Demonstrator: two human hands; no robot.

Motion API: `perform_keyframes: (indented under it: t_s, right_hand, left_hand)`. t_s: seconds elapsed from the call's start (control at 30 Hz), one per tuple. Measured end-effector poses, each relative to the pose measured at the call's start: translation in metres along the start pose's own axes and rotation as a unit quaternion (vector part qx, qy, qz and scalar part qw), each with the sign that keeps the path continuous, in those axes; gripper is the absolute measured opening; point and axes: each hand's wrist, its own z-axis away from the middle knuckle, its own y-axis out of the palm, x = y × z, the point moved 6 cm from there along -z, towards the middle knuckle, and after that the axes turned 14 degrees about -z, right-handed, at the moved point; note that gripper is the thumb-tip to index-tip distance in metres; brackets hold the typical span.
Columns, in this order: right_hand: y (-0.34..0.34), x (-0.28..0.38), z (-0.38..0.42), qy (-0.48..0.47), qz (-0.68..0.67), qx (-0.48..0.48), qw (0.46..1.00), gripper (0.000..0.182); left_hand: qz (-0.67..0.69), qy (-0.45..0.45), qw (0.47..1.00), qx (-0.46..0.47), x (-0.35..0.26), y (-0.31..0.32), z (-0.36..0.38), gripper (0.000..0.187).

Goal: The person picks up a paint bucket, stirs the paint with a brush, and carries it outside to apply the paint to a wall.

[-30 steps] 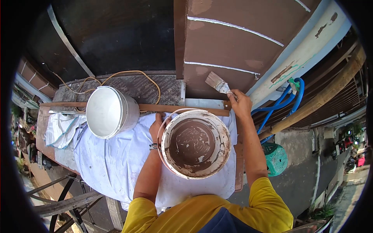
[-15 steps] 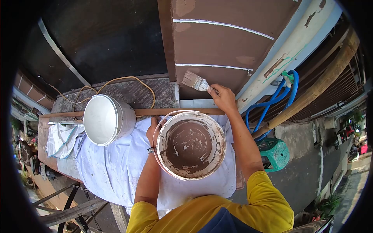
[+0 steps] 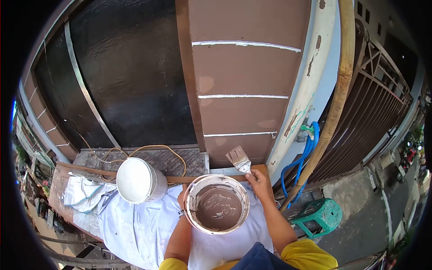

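White bucket [image 3: 156, 185]: on pale cloth [image 3: 135, 227].
Left hand [image 3: 182, 198]: at paint bucket's [image 3: 245, 203] left side (fingers partly hidden; cannot tell whether I grip it).
Paint bucket: before me, brown paint [image 3: 218, 204] inside.
Brush [image 3: 239, 159]: clear of paint, bristles up; touching wall [image 3: 245, 114] behind, cannot tell.
Right hand [image 3: 257, 178]: my thumb and fingers pinched round brush handle.
Step, I judge: brushwork, between bucket and wall. Next move calls for steady wrist, even bristle load.

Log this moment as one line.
right hand: holds paintbrush, bristles toward brown wall | left hand: beside paint bucket, partly hidden, grip unclear | white bucket: left of paint bucket
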Motion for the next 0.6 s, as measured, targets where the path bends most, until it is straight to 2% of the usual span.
perform_keyframes:
  t_s: [0.1, 0.2, 0.27, 0.33, 0.4, 0.5, 0.6]
  right_hand:
    - [-0.010, 0.019, 0.017, -0.006, -0.004, -0.008, 1.000, 0.026]
    - [-0.001, 0.074, 0.005, -0.136, 0.017, 0.012, 0.990, 0.027]
    - [0.014, 0.129, -0.008, -0.157, 0.050, 0.024, 0.986, 0.028]
    - [0.027, 0.176, -0.031, -0.309, 0.112, 0.040, 0.944, 0.028]
    - [0.037, 0.214, -0.047, -0.311, 0.128, 0.036, 0.941, 0.029]
    - [0.047, 0.238, -0.072, -0.294, 0.002, 0.057, 0.954, 0.032]
    - [0.053, 0.255, -0.082, -0.284, 0.021, 0.040, 0.958, 0.034]
  left_hand:
    - [-0.008, 0.009, 1.000, -0.007, 0.002, 0.002, 0.000, 0.030]
    - [-0.017, 0.016, 1.000, -0.014, 0.004, 0.005, 0.004, 0.030]
    - [-0.018, 0.019, 0.999, -0.020, 0.006, 0.005, 0.005, 0.029]
    - [-0.021, 0.023, 0.999, -0.025, 0.008, 0.008, 0.007, 0.029]
    - [-0.017, 0.028, 0.999, -0.028, 0.011, 0.013, 0.006, 0.029]
    - [-0.010, 0.038, 0.999, -0.027, 0.013, 0.018, 0.003, 0.028]
    - [-0.006, 0.048, 0.999, -0.024, 0.014, 0.018, -0.001, 0.028]
